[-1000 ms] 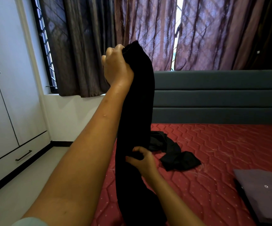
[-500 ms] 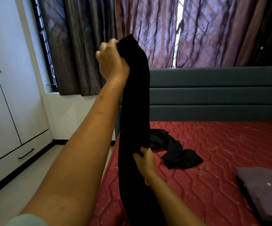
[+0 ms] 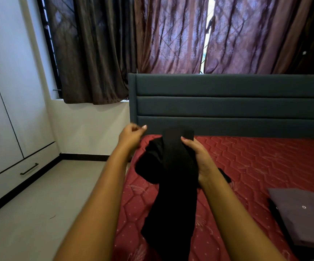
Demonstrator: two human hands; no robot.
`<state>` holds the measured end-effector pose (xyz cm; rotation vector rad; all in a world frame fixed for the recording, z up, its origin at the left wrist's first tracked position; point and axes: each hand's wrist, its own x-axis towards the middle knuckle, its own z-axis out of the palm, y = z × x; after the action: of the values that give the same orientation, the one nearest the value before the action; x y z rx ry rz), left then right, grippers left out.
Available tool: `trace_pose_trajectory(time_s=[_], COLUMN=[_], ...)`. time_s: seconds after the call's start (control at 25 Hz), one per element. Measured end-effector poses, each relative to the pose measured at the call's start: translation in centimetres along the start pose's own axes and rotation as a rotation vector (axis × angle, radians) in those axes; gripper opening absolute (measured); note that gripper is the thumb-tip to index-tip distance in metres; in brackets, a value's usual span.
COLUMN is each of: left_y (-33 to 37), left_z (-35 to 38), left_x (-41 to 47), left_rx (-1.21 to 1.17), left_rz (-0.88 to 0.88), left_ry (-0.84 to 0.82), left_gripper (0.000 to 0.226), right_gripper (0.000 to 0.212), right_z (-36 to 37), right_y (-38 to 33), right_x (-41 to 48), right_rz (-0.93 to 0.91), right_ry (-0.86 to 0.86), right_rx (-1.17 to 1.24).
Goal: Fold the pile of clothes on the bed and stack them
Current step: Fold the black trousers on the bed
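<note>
A long black garment (image 3: pixel 173 185) is doubled over my right hand (image 3: pixel 199 159), which grips it near the fold above the red mattress (image 3: pixel 255 166). Both ends hang down toward the bed's near edge, and a loose lobe bulges out to the left. My left hand (image 3: pixel 131 136) hovers just left of the garment at the same height, motion-blurred, fingers loosely curled, with no cloth in it. A second black garment (image 3: pixel 224 175) lies on the mattress, mostly hidden behind my right wrist. A folded grey-purple garment (image 3: pixel 302 213) rests at the right edge.
A grey-blue padded headboard (image 3: pixel 227 106) stands behind the mattress, with brown and purple curtains (image 3: pixel 171 34) above it. A white wardrobe (image 3: pixel 5 110) with a bottom drawer fills the left side. Pale floor (image 3: pixel 39 213) runs between wardrobe and bed.
My left hand has dropped from high overhead and let go of the garment's top end. The garment is now draped over my right hand, which has risen slightly.
</note>
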<state>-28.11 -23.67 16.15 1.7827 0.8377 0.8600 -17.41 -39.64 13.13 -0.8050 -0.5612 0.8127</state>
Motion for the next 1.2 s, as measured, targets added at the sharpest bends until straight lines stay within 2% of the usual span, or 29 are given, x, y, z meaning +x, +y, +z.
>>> trace_pose_trajectory(time_s=[0.04, 0.12, 0.16, 0.2, 0.24, 0.32, 0.44, 0.48, 0.56, 0.68, 0.8, 0.92, 1.0, 1.08, 1.2], left_y=[-2.6, -6.4, -7.5, -7.8, -7.9, -6.6, -5.2, -4.7, -3.6, -2.9, -3.6, -3.1, -3.1, -3.5, -4.8], left_z=[-0.3, 0.1, 1.1, 2.1, 3.2, 4.3, 3.8, 3.7, 3.9, 5.1, 5.4, 4.2, 3.8, 3.5, 2.9], left_x=[-2.4, -7.6, -9.1, -10.2, -10.5, -10.5, -9.2, -8.8, -8.6, -8.9, -8.0, -7.1, -6.9, -7.3, -7.4], left_rx=[-0.063, -0.154, -0.187, -0.250, -0.356, -0.490, -0.341, -0.352, -0.473, -0.639, -0.620, -0.628, -0.609, -0.590, -0.598], left_rz=[-0.175, -0.460, -0.499, -0.472, -0.422, -0.352, -0.231, -0.189, -0.125, -0.094, -0.100, -0.144, -0.131, -0.104, -0.169], left_ry=[-0.041, -0.406, -0.568, -0.640, -0.628, -0.518, -0.355, -0.336, -0.350, -0.362, -0.121, 0.223, 0.273, 0.245, 0.456], left_gripper=[0.042, 0.071, 0.077, 0.077, 0.075, 0.067, 0.042, 0.032, 0.025, 0.045, 0.059, 0.043, 0.035, 0.039, 0.033], right_gripper=[0.019, 0.019, 0.017, 0.015, 0.013, 0.012, 0.046, 0.050, 0.038, 0.014, 0.011, 0.009, 0.009, 0.009, 0.014], right_z=[-0.5, -1.2, -1.2, -1.1, -0.8, -0.6, -1.7, -2.1, -2.4, -2.1, -2.5, -2.8, -2.8, -2.8, -2.9], right_y=[0.3, 1.7, 2.4, 2.9, 3.1, 2.6, 0.8, 0.2, -0.7, -0.9, -0.7, -0.6, -0.9, -1.2, -1.3], right_x=[0.0, -0.2, -0.3, -0.4, -0.5, -0.8, -1.2, -1.3, -1.6, -2.3, -2.5, -2.1, -2.1, -2.2, -2.0], right_rz=[-0.002, 0.033, 0.053, 0.070, 0.087, 0.121, 0.223, 0.229, 0.183, 0.148, 0.111, -0.005, -0.023, -0.025, -0.060], right_ry=[0.039, 0.094, 0.100, 0.091, 0.069, 0.019, -0.004, -0.024, -0.085, -0.062, 0.029, 0.185, 0.206, 0.221, 0.336], right_rx=[-0.062, -0.115, -0.114, -0.110, -0.103, -0.097, -0.070, -0.097, -0.211, -0.345, -0.307, -0.159, -0.103, -0.182, -0.273])
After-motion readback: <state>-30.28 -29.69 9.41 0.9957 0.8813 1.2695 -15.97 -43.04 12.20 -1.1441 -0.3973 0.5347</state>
